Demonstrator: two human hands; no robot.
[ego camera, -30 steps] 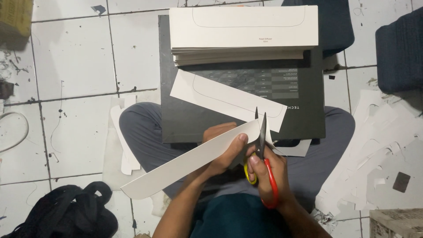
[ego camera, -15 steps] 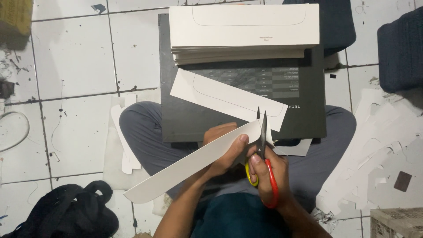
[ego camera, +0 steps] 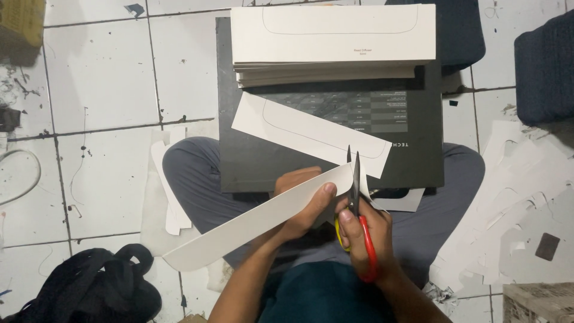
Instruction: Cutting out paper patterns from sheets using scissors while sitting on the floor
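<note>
Between left fingers (ego camera: 317, 200), card strip (ego camera: 251, 227) meets scissors (ego camera: 357, 203).

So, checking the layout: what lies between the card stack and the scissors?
In the head view, one loose white card lies on the black board between the stack and scissors.

Flat black box (ego camera: 269, 161) with pale chart panel lying across lap; stacked cream carton blanks (ego camera: 332, 42) along its far edge; single printed blank (ego camera: 311, 133) slanted upon its middle; long blank strip (ego camera: 251, 224) overhanging its near-left corner.
</note>
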